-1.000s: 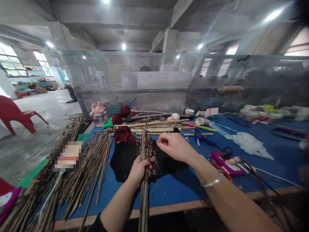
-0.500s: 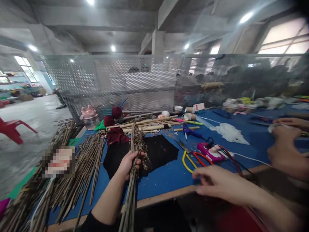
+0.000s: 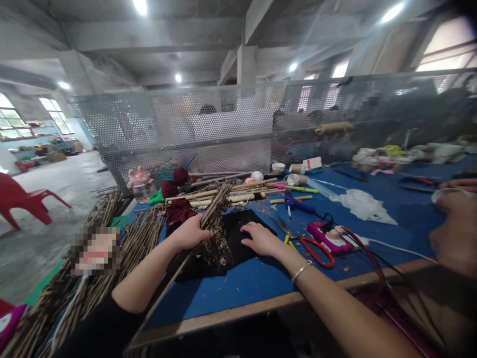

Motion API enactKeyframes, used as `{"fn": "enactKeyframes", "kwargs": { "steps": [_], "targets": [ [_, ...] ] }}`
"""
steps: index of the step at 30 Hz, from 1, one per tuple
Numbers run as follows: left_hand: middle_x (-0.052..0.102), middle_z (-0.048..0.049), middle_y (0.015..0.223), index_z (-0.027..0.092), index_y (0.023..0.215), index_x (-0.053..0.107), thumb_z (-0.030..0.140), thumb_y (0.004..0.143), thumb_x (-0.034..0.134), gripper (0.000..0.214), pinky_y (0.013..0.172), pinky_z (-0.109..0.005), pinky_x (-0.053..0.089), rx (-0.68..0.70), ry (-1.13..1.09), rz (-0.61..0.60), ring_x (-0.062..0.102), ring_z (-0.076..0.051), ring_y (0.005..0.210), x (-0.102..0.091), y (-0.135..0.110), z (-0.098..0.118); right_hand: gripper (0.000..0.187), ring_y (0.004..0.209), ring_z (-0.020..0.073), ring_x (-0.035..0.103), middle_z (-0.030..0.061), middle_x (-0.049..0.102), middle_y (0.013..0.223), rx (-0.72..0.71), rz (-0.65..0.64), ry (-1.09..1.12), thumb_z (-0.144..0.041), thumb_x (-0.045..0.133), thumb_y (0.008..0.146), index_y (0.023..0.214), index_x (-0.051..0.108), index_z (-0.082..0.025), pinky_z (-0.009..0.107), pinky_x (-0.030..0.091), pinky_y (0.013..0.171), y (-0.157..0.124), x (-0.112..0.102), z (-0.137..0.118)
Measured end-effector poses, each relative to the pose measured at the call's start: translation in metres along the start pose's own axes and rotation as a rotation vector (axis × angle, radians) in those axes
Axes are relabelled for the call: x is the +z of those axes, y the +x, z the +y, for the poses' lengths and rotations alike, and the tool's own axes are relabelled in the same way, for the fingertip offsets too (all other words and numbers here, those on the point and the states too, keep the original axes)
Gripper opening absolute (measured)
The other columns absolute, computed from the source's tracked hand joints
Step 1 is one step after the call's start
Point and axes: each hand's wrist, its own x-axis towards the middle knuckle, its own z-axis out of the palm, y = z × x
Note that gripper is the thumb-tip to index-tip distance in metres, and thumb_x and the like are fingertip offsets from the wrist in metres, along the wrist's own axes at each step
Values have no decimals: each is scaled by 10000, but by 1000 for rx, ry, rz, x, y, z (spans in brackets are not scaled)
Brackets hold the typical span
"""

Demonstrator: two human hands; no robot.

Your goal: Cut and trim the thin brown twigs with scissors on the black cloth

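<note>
My left hand [image 3: 189, 232] is closed round a bundle of dry twigs [image 3: 210, 226], which slants from the lower left up to the right over the blue table [image 3: 261, 286]. Shaggy dry bits hang from the bundle over a black cloth [image 3: 238, 233]. My right hand [image 3: 261, 238] lies on that cloth with its fingers stretched out and nothing in it. Red-handled scissors [image 3: 316, 248] lie just right of my right hand.
Heaps of loose sticks [image 3: 112, 258] cover the table's left side. Bamboo rods [image 3: 231, 193], dark red balls [image 3: 181, 175], a pink glue gun [image 3: 330, 236] with cables and white plastic [image 3: 359, 204] lie further back. Another person's hand [image 3: 452, 231] is at the right. A mesh screen [image 3: 223, 134] backs the table.
My left hand tipped the twig bundle from upright to slanting right. My right hand came back from the table's front edge onto the black cloth. The view swung slightly left.
</note>
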Motion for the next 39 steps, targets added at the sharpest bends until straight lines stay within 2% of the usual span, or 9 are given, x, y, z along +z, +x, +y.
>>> {"fn": "enactKeyframes", "kwargs": {
  "steps": [4, 12, 16, 18, 23, 26, 30, 36, 39],
  "targets": [
    [626, -90, 1056, 145, 1110, 522, 187, 677, 556, 437, 848, -297, 438, 41, 413, -19, 586, -220, 966, 1, 7, -9, 297, 984, 212, 554, 106, 605, 1051, -27, 49, 99, -309, 553, 791, 1037, 624, -161, 297, 390, 867, -4, 1, 9],
    [508, -114, 1186, 291, 1385, 248, 176, 808, 447, 620, 819, -332, 446, 76, 924, 1, 567, -236, 1040, 33, 10, -29, 220, 831, 186, 595, 61, 671, 921, -25, 46, 122, -339, 535, 792, 904, 650, -189, 249, 400, 672, -8, -12, -6],
    [408, -136, 1342, 229, 1430, 94, 363, 709, 619, 902, 929, -365, 383, 84, 862, 31, 459, -274, 1181, 17, 5, -32, 194, 797, 179, 598, 47, 672, 865, 0, 40, 49, -339, 522, 805, 864, 640, -196, 244, 385, 650, -19, -21, -3],
    [399, -135, 1364, 214, 1422, 145, 449, 616, 679, 995, 974, -418, 340, 26, 845, 83, 414, -308, 1213, -2, -4, -34, 189, 800, 187, 601, 51, 667, 852, 66, 53, -52, -329, 491, 829, 850, 625, -198, 256, 380, 661, -32, -27, 9],
    [556, -115, 1176, 206, 1176, 547, 401, 660, 638, 559, 889, -444, 405, -279, 840, 134, 530, -306, 1055, -35, -38, -53, 249, 906, 270, 603, 159, 625, 984, 431, -43, -331, -266, 500, 819, 1017, 553, -125, 313, 396, 696, -65, -34, 46],
    [585, -84, 1054, 201, 1033, 636, 351, 719, 590, 351, 879, -361, 427, -216, 763, 184, 555, -247, 992, -28, -51, -66, 287, 973, 288, 584, 173, 602, 1038, 453, -64, -358, -260, 492, 822, 1067, 515, -113, 329, 407, 732, -73, -28, 55],
    [573, -74, 992, 224, 971, 671, 319, 742, 574, 266, 891, -343, 421, -169, 771, 247, 533, -237, 996, -8, -56, -73, 383, 957, 316, 589, 203, 574, 1058, 546, -15, -377, -380, 486, 820, 1093, 494, -111, 354, 420, 722, -73, -21, 62],
    [567, -74, 1004, 241, 945, 682, 347, 816, 479, 263, 816, -337, 441, -183, 806, 326, 527, -239, 982, -2, -50, -65, 509, 944, 328, 607, 193, 631, 1005, 597, -41, -257, -462, 447, 809, 1175, 459, -108, 370, 430, 720, -72, -23, 74],
    [575, -77, 1022, 240, 988, 669, 341, 832, 455, 285, 819, -333, 435, -173, 811, 308, 531, -235, 986, -6, -48, -55, 556, 910, 322, 623, 170, 636, 1038, 661, 30, -203, -466, 472, 775, 1223, 432, -139, 376, 441, 722, -76, -25, 68]
  ]
}}
